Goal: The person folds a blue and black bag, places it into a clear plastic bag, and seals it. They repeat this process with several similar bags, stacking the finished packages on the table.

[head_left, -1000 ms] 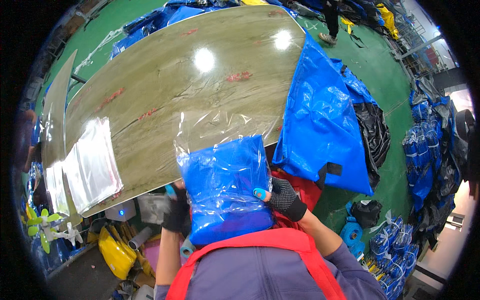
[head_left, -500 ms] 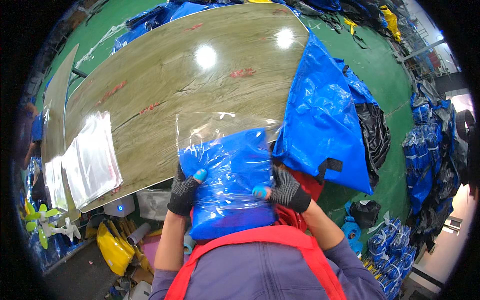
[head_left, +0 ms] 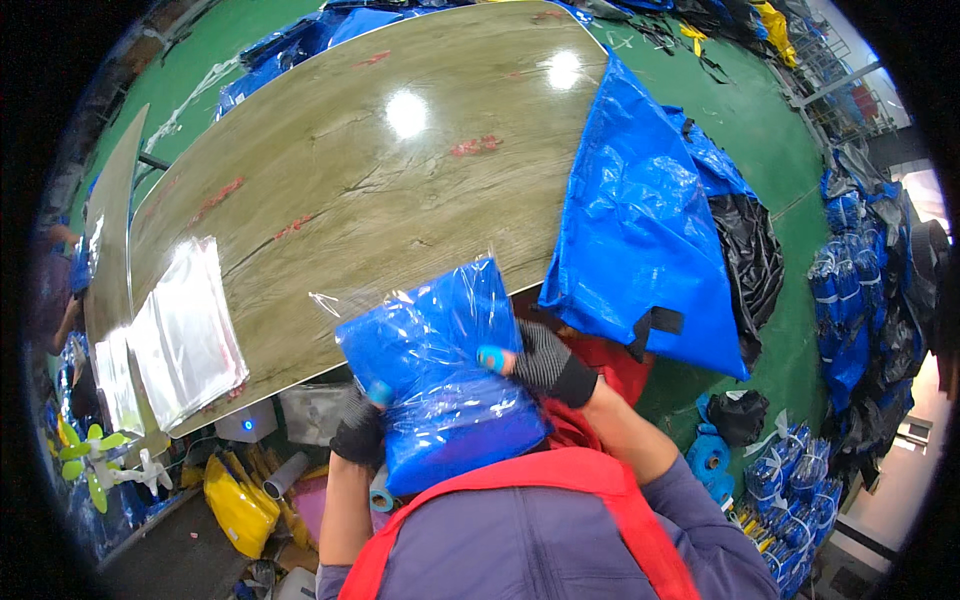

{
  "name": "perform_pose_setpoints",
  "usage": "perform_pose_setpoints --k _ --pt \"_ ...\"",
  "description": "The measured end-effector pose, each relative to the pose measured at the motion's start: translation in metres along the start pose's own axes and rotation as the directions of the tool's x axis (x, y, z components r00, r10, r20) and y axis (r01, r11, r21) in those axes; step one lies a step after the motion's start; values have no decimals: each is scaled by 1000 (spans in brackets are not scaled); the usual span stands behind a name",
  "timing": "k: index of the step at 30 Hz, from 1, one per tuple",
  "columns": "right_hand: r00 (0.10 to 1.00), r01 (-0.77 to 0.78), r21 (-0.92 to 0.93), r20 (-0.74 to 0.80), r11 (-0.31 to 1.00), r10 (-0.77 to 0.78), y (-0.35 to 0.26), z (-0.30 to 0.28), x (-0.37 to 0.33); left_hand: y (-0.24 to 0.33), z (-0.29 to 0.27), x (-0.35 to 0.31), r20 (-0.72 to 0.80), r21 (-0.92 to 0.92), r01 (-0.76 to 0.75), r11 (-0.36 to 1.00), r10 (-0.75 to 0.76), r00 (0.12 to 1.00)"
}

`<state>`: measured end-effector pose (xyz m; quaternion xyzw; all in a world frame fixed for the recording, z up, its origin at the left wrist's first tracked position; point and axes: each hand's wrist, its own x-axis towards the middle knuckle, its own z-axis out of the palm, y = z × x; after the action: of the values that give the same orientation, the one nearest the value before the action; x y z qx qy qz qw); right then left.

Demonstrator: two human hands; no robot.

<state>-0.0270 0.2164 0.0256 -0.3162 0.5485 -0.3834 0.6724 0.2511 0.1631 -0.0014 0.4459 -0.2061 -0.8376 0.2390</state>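
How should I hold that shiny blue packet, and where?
Probably take the blue packet by both side edges, a hand coming from each side, thumbs on top: it's wide, flattish and looks soft. The right hand holds its right edge; the left hand is at its left.

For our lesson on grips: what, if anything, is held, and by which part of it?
A blue bundle in clear plastic: the left hand holds its left edge, the right hand its right edge, thumbs on top.
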Motion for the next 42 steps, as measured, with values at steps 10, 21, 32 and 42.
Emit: perform_pose_setpoints --k 10,21,32,42 --pt "985 133 150 91 980 -147 24 -5 -14 22 -15 -25 138 557 -54 829 -28 990" --pt "847 532 91 -64 842 -528 -86 -36 71 89 17 21 260 771 -626 121 836 483" --pt "828 412 -886 266 213 -493 -90 8 30 48 37 43 126 362 -573 735 571 811" --pt "853 451 -815 274 364 -444 -88 10 77 52 19 57 30 307 -503 808 520 854"
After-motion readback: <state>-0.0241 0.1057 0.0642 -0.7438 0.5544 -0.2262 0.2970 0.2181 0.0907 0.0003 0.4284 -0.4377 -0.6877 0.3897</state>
